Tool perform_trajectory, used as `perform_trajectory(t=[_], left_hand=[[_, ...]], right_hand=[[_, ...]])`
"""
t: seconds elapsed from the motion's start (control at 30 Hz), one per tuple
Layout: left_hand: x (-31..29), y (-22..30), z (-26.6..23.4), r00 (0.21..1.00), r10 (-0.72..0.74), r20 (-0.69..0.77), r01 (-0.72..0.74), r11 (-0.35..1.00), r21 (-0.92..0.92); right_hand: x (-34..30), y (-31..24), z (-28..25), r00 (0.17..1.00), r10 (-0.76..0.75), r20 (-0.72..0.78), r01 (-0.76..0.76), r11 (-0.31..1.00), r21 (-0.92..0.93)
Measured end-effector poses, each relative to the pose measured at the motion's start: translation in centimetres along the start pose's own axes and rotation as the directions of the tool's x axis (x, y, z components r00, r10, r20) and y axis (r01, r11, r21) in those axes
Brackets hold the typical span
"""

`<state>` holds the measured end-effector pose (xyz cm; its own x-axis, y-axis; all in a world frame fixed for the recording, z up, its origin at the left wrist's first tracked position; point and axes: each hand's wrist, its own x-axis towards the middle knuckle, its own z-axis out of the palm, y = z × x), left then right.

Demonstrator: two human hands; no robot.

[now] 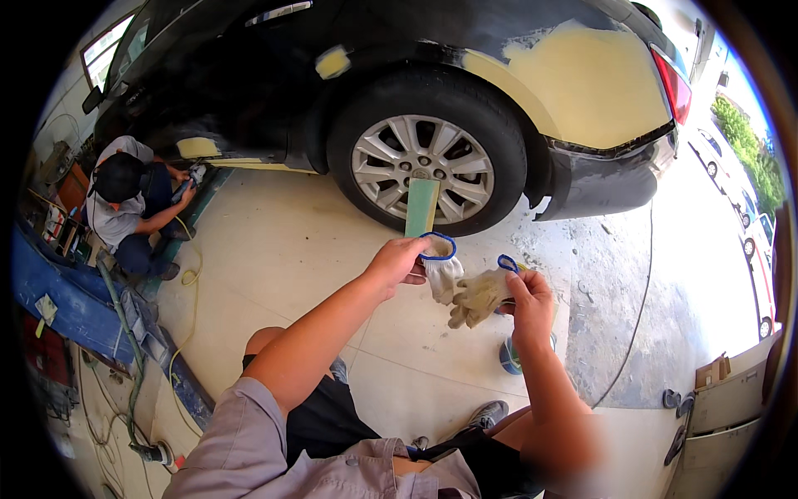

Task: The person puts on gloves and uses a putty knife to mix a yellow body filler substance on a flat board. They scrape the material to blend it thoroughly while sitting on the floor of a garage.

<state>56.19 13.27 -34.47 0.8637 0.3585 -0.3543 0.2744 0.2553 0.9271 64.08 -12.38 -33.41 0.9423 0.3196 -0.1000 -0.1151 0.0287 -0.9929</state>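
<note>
Head view: left hand (pixel 394 264) and right hand (pixel 532 303) fingers are pinching a white glove (pixel 443 277) and a stained glove (pixel 480 298); a loosening grip could be dropping either.

Pale work gloves (pixel 480 298) near a car wheel (pixel 422 162)
Left hand (pixel 401 264) holds one blue-edged cuff (pixel 440 257), right hand (pixel 530 298) the other; a co-worker (pixel 125 191) bends low beside the car (pixel 241 91).
</note>
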Motion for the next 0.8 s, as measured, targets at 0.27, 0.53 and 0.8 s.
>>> perform_trajectory(t=[0.27,0.53,0.8], left_hand=[[0.6,1.0,-1.7,0.965,0.236,0.114,-0.259,0.791,0.555],[0.1,2.9,-3.7,0.916,0.318,0.246,-0.400,0.655,0.641],[0.4,2.5,-3.3,0.918,0.247,0.309,-0.376,0.786,0.490]], right_hand=[[-0.7,1.8,1.1,1.000,0.023,0.003,-0.023,0.999,0.038],[-0.3,1.6,0.0,0.997,0.076,0.014,-0.077,0.995,0.062],[-0.5,1.2,-0.3,0.997,0.053,0.050,-0.060,0.986,0.156]])
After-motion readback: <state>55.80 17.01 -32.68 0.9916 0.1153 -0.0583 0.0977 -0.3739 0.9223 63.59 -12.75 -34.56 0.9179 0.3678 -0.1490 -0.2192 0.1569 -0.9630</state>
